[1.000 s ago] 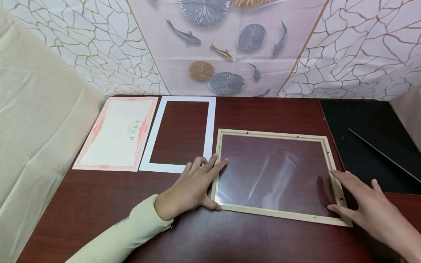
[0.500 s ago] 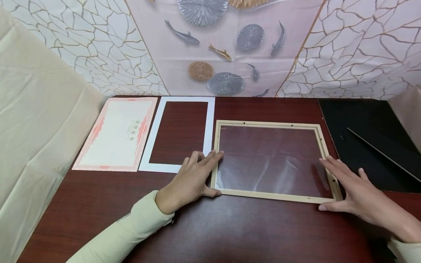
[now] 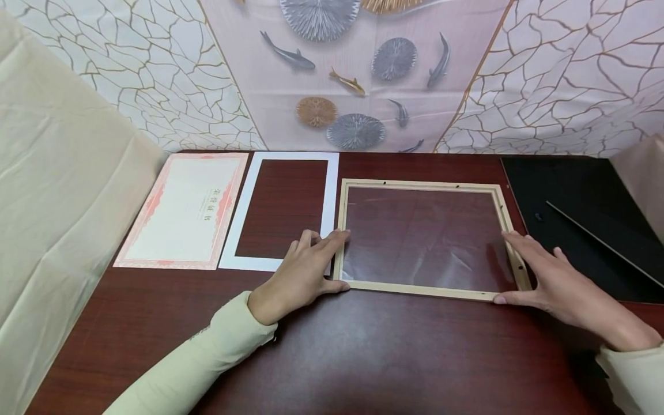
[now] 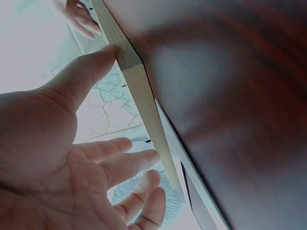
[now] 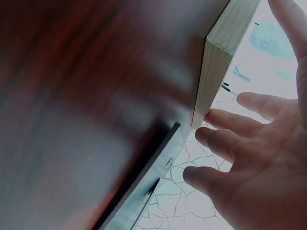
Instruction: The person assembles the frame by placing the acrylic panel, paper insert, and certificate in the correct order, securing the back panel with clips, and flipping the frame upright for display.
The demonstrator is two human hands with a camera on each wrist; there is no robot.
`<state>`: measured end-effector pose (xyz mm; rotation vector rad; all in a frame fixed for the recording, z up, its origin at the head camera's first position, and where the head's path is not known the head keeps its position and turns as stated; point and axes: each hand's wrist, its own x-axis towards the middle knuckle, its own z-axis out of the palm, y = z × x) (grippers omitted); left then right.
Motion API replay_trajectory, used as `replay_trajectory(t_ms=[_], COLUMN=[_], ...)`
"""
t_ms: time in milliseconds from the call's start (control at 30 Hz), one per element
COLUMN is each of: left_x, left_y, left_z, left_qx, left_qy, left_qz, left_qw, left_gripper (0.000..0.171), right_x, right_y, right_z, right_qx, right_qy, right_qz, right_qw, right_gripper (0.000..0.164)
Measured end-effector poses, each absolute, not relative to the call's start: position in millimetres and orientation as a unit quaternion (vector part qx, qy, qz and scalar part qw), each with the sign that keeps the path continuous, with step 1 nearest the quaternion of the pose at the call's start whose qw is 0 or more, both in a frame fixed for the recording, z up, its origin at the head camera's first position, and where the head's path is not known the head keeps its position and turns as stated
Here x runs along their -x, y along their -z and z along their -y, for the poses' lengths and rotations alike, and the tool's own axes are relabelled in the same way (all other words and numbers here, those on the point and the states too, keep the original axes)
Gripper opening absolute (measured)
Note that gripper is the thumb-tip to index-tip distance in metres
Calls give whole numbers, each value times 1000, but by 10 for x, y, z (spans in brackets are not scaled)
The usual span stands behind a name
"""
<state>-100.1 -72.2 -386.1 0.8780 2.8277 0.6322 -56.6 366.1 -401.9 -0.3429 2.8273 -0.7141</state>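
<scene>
A pale wooden picture frame (image 3: 415, 289) lies flat on the dark red table, with a shiny clear sheet (image 3: 420, 236) inside it. My left hand (image 3: 301, 268) touches its left side with the fingers, the thumb at the near left corner. At the opposite end, my right hand (image 3: 560, 285) has its fingers along the right side and the thumb by the near right corner. In the left wrist view the thumb (image 4: 91, 72) meets the wooden edge, the fingers loosely bent. The right wrist view shows the fingers spread beside the frame's corner (image 5: 213, 62).
Left of the frame lies a white mat border (image 3: 254, 264), close to my left fingers. Beyond it is a pink-edged certificate (image 3: 181, 213). A black backing board (image 3: 586, 178) with a raised strut (image 3: 604, 242) lies at the right. A patterned cloth (image 3: 358, 75) hangs behind.
The frame has slid away from me toward the back of the table and turned slightly straighter. Both hands have moved with it, the right one farther. The mat, certificate and backing board stay put.
</scene>
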Motion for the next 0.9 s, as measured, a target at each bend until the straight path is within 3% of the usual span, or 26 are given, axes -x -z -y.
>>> replay_trajectory(t_ms=[433, 900], left_x=[1039, 1013], left_y=[3856, 3789], left_z=[769, 1042], left_qx=[-273, -261], left_qy=[-223, -240], left_qz=[-931, -930], left_qw=[98, 100], left_gripper=[94, 97], right_x=[661, 668], right_y=[3994, 3953], right_z=[-3674, -3662], right_qx=[87, 83], right_qy=[228, 231], right_qz=[-960, -957], right_qw=[138, 153], right_gripper=[127, 126])
